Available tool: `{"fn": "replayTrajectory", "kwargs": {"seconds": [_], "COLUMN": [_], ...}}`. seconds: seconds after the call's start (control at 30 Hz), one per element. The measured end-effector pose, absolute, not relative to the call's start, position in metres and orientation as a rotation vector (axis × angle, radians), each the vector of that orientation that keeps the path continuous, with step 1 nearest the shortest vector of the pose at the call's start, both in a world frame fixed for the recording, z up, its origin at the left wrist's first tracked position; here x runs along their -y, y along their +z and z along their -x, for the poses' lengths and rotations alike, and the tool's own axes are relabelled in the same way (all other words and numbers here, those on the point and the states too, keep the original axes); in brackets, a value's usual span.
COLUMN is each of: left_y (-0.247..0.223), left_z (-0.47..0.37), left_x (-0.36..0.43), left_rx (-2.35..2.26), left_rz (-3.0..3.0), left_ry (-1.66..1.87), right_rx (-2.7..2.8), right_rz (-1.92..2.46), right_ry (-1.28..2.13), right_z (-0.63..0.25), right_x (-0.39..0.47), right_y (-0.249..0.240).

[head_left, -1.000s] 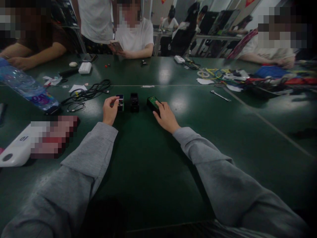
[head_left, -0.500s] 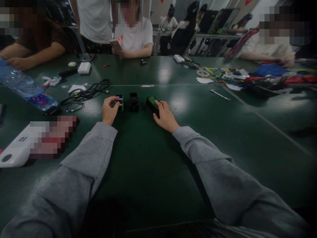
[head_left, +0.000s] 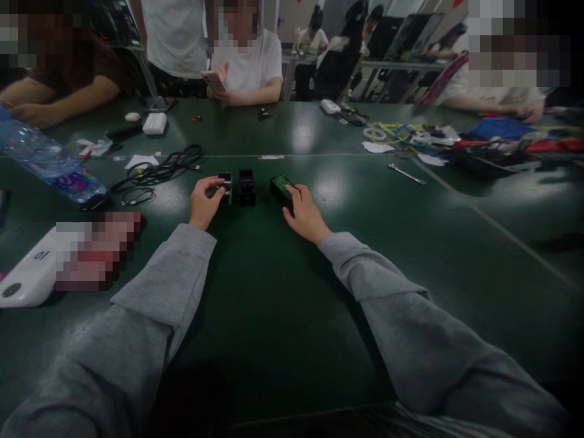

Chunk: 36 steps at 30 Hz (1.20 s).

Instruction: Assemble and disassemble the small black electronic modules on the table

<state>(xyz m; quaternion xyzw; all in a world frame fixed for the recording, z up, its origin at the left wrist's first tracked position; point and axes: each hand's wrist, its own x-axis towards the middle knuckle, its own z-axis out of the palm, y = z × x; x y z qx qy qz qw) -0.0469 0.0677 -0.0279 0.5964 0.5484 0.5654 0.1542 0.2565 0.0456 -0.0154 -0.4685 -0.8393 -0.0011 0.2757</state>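
My left hand (head_left: 206, 201) pinches the left side of a small green circuit board (head_left: 225, 177) with a dark screen at its top. Just right of that board, a black blocky part (head_left: 247, 187) stands on the table, touched by neither hand. My right hand (head_left: 305, 212) is curled around the near end of a black case (head_left: 276, 190) that shows a green circuit board on its upper face. The thumb is on the near left side and the fingers lie over the top. The case sits at a slant on the table, and its near end is hidden by my fingers.
On the green table (head_left: 283, 316), a plastic bottle (head_left: 55, 161), black cables (head_left: 168, 167) and a white device (head_left: 34, 274) lie to the left. A wrench (head_left: 407, 174) and a heap of coloured wires (head_left: 493, 140) are at the right. Several people sit or stand beyond.
My left hand has slid slightly right with the small circuit board, bringing it closer to the black blocky part. My right hand and the black case stay nearly in place.
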Motion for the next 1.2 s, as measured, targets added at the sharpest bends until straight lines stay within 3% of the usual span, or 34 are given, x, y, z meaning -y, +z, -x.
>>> {"fn": "replayTrajectory", "kwargs": {"seconds": [0.43, 0.67, 0.93, 1.2], "left_y": [-0.026, -0.012, -0.002, -0.002], "left_z": [0.045, 0.033, 0.009, 0.010], "left_x": [-0.066, -0.052, -0.031, -0.032], "left_rx": [-1.581, -1.707, -1.482, -1.469], "left_rz": [-1.780, -2.134, -2.782, -2.784], "left_ry": [1.574, 1.532, 0.949, 0.898], "right_rx": [2.260, 2.252, 2.251, 2.260], "right_rz": [1.284, 1.290, 1.276, 1.295], "right_ry": [0.023, 0.023, 0.006, 0.005], "right_z": [-0.256, -0.256, -0.256, -0.256], "right_x": [-0.044, -0.044, -0.045, -0.044], "right_y": [-0.013, -0.013, -0.014, -0.015]}}
